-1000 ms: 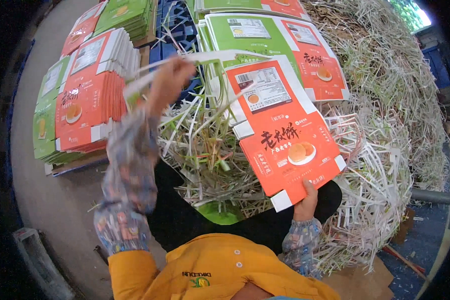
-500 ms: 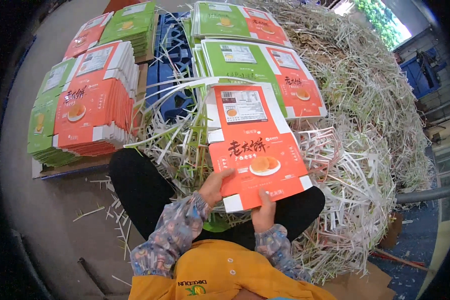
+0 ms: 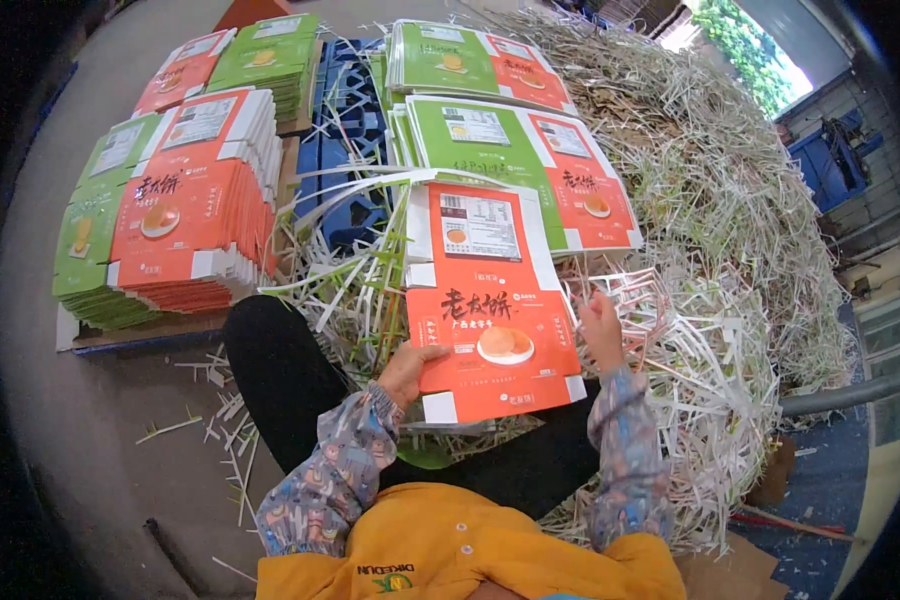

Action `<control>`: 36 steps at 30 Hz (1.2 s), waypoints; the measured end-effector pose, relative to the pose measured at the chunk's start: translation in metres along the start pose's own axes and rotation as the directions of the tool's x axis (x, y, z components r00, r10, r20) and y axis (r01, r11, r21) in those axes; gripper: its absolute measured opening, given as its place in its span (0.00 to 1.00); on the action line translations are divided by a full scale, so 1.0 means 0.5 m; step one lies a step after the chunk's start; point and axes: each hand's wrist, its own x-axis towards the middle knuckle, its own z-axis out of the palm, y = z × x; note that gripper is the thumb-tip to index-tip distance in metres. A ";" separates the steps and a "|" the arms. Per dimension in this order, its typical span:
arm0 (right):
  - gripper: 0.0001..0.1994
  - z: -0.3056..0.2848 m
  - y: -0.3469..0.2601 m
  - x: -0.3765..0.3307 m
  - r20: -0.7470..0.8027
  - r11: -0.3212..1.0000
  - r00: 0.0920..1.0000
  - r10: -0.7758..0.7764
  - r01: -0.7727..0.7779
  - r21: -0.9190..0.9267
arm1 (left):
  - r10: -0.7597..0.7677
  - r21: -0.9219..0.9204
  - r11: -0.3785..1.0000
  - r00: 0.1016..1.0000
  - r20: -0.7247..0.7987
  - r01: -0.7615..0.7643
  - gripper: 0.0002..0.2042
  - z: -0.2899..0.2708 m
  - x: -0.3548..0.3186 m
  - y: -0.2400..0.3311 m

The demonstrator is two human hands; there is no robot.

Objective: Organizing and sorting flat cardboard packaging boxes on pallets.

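Left hand: my left hand pinches the lower left edge of the orange carton blank, thumb on the printed face, the other fingers hidden beneath it
Right hand: my right hand lies open at the blank's right edge, fingers spread among the white trim strips; it touches or nearly touches the edge, and I cannot tell whether it grips any strip
Where the blank is: flat and face up over my lap, above the black trousers, its far end reaching toward the green and orange stack ahead
Step in hand, as I judge it: clearing the waste trim from the blank's right side while the left hand steadies it
How I do it well: I keep the left pinch firm and low so the blank does not swing; I draw strips outward along the cut edge, not upward, so the flaps do not tear
What to watch: loose strips also lie under the left edge and can snag; the small white flaps at the near corners look easy to bend
Nearby: a finished-looking orange stack sits on a board to my left, well apart from both hands; the shredded heap fills the right side
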 end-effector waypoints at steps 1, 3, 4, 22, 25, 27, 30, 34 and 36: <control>0.16 0.005 0.037 0.029 -0.018 0.982 0.998 0.053 -0.055 -0.178 | -0.010 -0.029 1.000 0.999 0.039 0.011 0.15 -0.004 0.001 0.000; 0.17 0.028 0.087 0.061 -0.040 0.933 0.995 0.094 -0.102 -0.346 | -0.010 -0.060 0.998 0.997 0.073 0.014 0.16 -0.008 0.001 0.004; 0.19 0.041 0.099 0.065 -0.004 0.956 0.981 0.194 -0.190 -0.223 | -0.024 -0.064 0.998 0.998 0.061 0.028 0.16 -0.010 -0.004 0.008; 0.14 0.049 0.118 0.073 0.146 0.999 0.989 0.000 -0.005 0.034 | -0.035 0.035 0.999 0.992 0.124 0.031 0.19 -0.025 -0.021 0.053; 0.14 0.033 0.035 0.079 0.303 0.992 0.953 0.030 -0.065 0.107 | -0.053 -0.037 0.998 0.992 0.118 0.058 0.19 -0.040 -0.044 0.078; 0.14 -0.002 0.020 0.095 0.490 0.975 0.855 0.168 -0.216 0.043 | -0.065 -0.062 0.995 0.988 0.142 0.074 0.19 -0.030 -0.054 0.089; 0.14 -0.022 0.017 0.130 0.528 1.000 0.849 -0.009 -0.004 0.023 | -0.037 -0.105 0.993 0.983 0.180 0.057 0.19 -0.007 -0.063 0.102; 0.14 -0.034 0.011 0.158 0.558 0.963 0.819 -0.135 0.242 -0.122 | -0.017 -0.094 0.995 0.982 0.189 0.035 0.19 -0.001 -0.059 0.099; 0.14 -0.031 0.011 0.165 0.550 0.961 0.824 -0.137 0.245 -0.128 | -0.019 -0.097 0.995 0.983 0.181 0.037 0.19 -0.003 -0.054 0.092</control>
